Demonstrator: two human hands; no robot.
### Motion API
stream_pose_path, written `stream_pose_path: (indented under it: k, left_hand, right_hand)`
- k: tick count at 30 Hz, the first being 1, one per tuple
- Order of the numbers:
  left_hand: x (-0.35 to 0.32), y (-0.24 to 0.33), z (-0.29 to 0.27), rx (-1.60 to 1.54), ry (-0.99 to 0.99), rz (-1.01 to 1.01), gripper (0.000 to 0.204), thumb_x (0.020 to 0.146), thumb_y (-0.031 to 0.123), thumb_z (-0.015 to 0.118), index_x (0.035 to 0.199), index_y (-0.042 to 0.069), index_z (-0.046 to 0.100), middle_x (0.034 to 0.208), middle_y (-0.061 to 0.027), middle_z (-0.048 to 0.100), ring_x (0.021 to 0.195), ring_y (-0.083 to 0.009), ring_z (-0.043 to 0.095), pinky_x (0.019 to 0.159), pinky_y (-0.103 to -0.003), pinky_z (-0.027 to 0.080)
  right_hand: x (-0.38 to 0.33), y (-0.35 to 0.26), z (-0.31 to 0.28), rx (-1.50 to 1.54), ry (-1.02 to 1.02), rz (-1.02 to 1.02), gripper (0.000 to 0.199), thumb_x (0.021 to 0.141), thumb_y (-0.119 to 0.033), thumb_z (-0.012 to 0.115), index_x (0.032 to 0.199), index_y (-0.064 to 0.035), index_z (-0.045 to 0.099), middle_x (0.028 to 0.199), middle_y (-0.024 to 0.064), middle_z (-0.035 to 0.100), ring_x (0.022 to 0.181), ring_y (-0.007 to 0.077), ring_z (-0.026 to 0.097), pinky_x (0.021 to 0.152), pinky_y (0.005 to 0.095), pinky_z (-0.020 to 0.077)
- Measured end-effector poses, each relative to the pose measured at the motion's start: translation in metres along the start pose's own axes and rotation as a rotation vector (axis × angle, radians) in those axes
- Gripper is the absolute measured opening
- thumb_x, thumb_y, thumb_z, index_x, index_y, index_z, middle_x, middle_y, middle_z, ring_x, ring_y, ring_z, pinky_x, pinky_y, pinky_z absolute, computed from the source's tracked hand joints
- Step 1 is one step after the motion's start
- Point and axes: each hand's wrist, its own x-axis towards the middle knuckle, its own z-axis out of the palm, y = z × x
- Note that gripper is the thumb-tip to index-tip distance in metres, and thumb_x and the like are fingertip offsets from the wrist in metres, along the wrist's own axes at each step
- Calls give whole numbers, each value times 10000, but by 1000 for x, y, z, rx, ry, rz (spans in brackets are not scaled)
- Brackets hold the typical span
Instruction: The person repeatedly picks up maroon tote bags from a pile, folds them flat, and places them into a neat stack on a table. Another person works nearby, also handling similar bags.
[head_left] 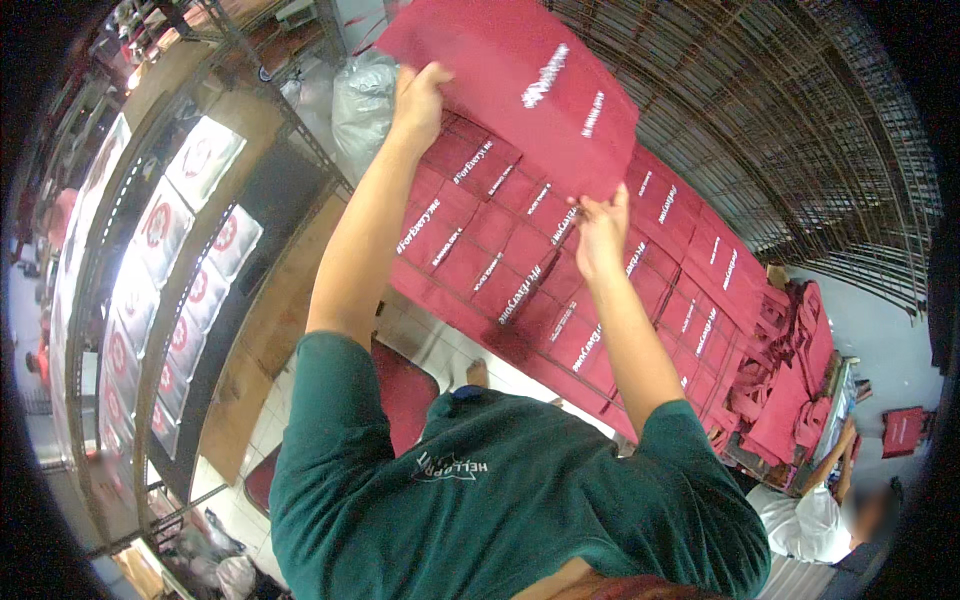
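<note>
A dark red fabric bag (500, 65) with white lettering is held up over the far part of the table, partly blurred. My left hand (420, 105) grips its near left edge, thumb and fingers closed on it. At the bag's lower right corner, my right hand (603, 235) pinches the edge between thumb and fingers. Beneath it, many similar red bags (480, 245) lie flat in overlapping rows, their white print facing up. A heap of loose red bags with handles (780, 400) sits at the table's right end.
Wire drying racks (790, 120) rise along the far right side. On the left, shelves hold white sheets with red round prints (160, 225). A clear plastic sack (362, 115) stands behind my left hand. Another person (810, 520) works at lower right; a red seat (405, 395) is near me.
</note>
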Motion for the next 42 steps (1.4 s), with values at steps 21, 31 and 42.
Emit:
stream_pose_path:
  k: [21, 31, 42]
  left_hand:
    - [-15, -236, -162, 337, 322, -413, 922, 734, -122, 561, 1427, 116, 2, 1003, -97, 418, 781, -194, 538, 637, -319, 547]
    - [-21, -223, -158, 370, 276, -412, 888, 769, -141, 527, 1428, 133, -2, 987, -105, 421, 788, -201, 543, 655, -316, 548]
    - [-20, -229, -160, 435, 257, -419, 904, 761, -155, 521, 1425, 134, -21, 963, -123, 469, 815, -214, 552, 685, -341, 554]
  right_hand:
    - [38, 151, -11, -532, -33, 443, 689, 816, -142, 628, 1376, -66, 232, 957, 102, 589, 721, 126, 558, 578, 234, 434]
    - [-20, 93, -146, -487, 288, 440, 556, 812, -113, 617, 1306, -127, 360, 945, 50, 595, 709, 94, 551, 557, 211, 414]
    - [-57, 67, -190, -471, 451, 363, 462, 805, -53, 528, 1245, -142, 423, 980, 54, 580, 751, 122, 557, 636, 248, 436]
